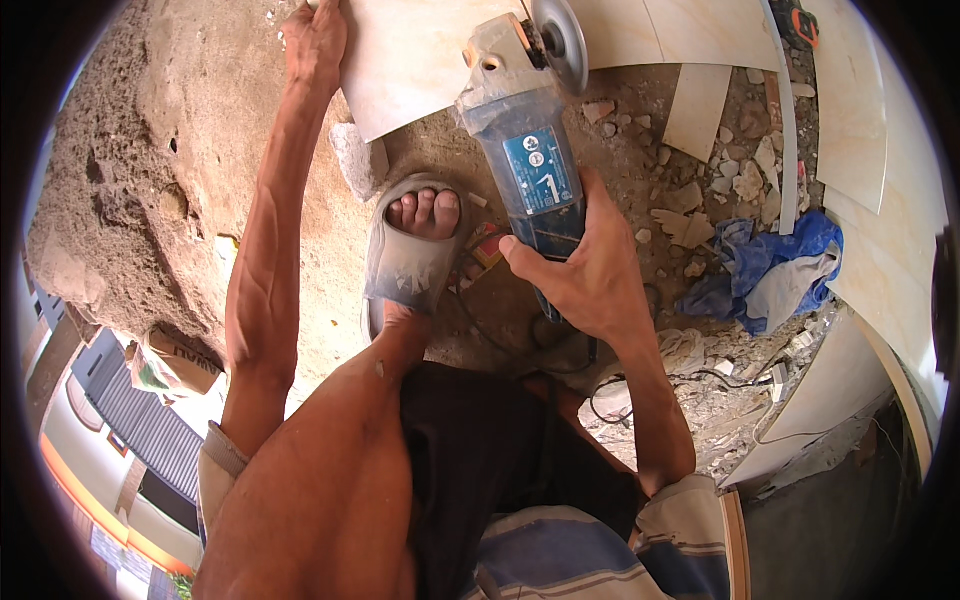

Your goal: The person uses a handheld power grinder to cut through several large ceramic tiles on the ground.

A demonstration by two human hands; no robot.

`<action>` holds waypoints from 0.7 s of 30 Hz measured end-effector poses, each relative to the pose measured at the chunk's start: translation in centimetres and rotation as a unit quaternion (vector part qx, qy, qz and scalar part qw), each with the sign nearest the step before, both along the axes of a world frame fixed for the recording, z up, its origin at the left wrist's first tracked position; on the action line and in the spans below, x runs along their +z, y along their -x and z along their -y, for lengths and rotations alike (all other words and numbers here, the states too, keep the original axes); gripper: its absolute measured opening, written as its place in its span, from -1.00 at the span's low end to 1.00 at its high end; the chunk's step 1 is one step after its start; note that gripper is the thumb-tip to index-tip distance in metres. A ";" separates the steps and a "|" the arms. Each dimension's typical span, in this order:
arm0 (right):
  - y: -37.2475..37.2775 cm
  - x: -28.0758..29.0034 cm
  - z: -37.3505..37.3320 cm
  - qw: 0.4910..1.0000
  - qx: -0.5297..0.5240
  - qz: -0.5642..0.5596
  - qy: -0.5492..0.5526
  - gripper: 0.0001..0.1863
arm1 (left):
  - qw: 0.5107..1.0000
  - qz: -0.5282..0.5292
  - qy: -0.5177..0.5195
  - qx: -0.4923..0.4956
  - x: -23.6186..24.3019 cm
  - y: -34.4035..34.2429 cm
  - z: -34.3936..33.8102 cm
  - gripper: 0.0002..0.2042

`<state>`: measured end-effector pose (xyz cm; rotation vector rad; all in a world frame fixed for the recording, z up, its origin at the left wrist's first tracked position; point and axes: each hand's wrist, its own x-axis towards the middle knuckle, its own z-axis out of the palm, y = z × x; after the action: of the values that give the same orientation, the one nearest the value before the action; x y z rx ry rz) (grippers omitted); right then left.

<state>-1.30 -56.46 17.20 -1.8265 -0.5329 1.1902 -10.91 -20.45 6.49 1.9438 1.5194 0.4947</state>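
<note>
My right hand (590, 265) is wrapped around the body of an angle grinder (515, 125), dark blue with a dusty metal head. Its round disc (568, 45) stands on edge above a pale tile (410, 65), and I cannot tell whether it touches. At the tile's left edge my left hand (315, 45) grips it with curled fingers, partly cut off by the top of the view. A grey slide sandal (415, 255) on my foot is planted just below the tile, beside a broken block (357, 160).
Broken tile pieces (697, 110) and rubble lie to the right. A blue and grey cloth (770, 270) is crumpled there. Large tiles (850, 100) line the far right, with a black and orange tool (797, 25) near them. A cable (610, 400) runs beneath my right arm. Sand (130, 190) is heaped left.
</note>
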 end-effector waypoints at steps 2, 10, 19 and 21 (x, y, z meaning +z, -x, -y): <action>0.1 0.0 0.3 1.000 0.001 0.003 -0.003 -0.35 | 1.000 0.016 0.019 0.014 0.6 -0.4 0.5 -0.17; 0.9 -0.3 1.7 0.999 -0.010 -0.020 -0.024 -0.34 | 0.998 0.053 0.028 0.015 1.0 -0.3 1.1 -0.17; 1.1 -0.1 2.0 0.999 -0.020 -0.032 -0.021 -0.35 | 0.989 0.142 0.035 -0.019 1.2 -0.7 1.1 -0.22; 1.1 -0.1 1.6 0.999 -0.021 -0.038 -0.021 -0.35 | 0.993 0.118 0.023 -0.007 0.8 -0.4 0.9 -0.23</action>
<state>-2.36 -58.05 17.11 -1.7426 -0.4711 1.2059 -10.52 -21.37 7.26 1.7897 1.3542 0.6535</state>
